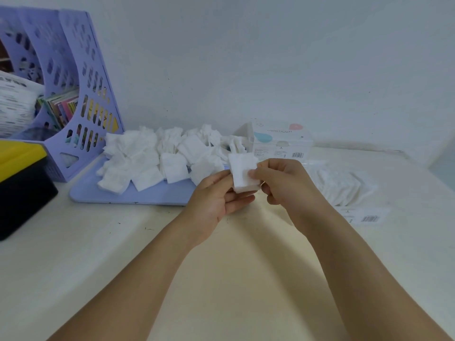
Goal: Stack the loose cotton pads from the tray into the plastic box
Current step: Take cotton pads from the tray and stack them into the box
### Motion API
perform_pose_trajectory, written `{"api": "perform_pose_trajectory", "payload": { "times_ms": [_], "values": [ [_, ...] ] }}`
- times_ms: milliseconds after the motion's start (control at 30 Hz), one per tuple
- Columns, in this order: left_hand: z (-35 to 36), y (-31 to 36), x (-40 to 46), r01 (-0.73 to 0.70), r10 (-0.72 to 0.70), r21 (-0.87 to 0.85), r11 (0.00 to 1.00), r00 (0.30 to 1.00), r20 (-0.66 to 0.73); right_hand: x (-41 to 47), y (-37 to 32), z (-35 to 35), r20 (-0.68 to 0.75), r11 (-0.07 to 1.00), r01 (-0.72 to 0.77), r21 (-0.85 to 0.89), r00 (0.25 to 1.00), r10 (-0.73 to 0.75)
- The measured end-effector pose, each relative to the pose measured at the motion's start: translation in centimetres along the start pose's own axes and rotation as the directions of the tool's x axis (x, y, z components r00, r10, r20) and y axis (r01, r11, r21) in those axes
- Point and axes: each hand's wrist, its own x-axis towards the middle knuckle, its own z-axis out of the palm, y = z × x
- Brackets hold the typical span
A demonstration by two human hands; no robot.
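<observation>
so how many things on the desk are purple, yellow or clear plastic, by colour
Purple: 2, the file rack and the tray
Yellow: 1, the lid on the black box
Clear plastic: 2, the upright plastic box and the flat one holding pads
Total: 5

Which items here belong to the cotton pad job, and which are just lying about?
Job: both hands, left hand and right hand, holding a small stack of pads; loose pads; tray; plastic box.

Lying about: purple file rack; yellow-lidded black case.

Pads [152, 156] soft matt cotton; tray [123, 195] smooth plastic; box [280, 141] prob. clear glossy plastic.
</observation>
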Motion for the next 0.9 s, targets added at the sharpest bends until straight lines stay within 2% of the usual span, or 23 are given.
{"api": "perform_pose_trajectory", "payload": {
  "times_ms": [133, 500, 667, 800, 900],
  "values": [
    [-0.1, 0.1, 0.0, -0.001, 0.001, 0.002, 1.000, 1.000, -0.003, 0.3, 0.1, -0.1, -0.049, 0.998, -0.039, 0.050, 0.998, 0.042],
    [0.1, -0.1, 0.1, -0.025, 0.025, 0.008, 1.000, 0.998, 0.055, 0.5, 0.9, 0.3, -0.111, 0.999, 0.006, 0.051, 0.994, 0.000],
    [-0.2, -0.8, 0.2, -0.103, 0.105, 0.221, 0.970, 0.994, 0.003, 0.0, 0.7, 0.2, -0.063, 0.997, 0.014, -0.077, 0.998, -0.018],
    [-0.2, -0.6, 0.2, -0.092, 0.101, 0.164, 0.982, 0.994, -0.046, -0.1, 0.3, 1.2, -0.172, 0.988, 0.069, -0.139, 0.981, -0.093],
    [0.4, -0.4, -0.4, -0.091, 0.082, 0.126, 0.988, 0.994, 0.074, -0.9, 0.2, 2.7, -0.130, 0.988, 0.141, -0.057, 0.981, -0.147]
  ]
}}
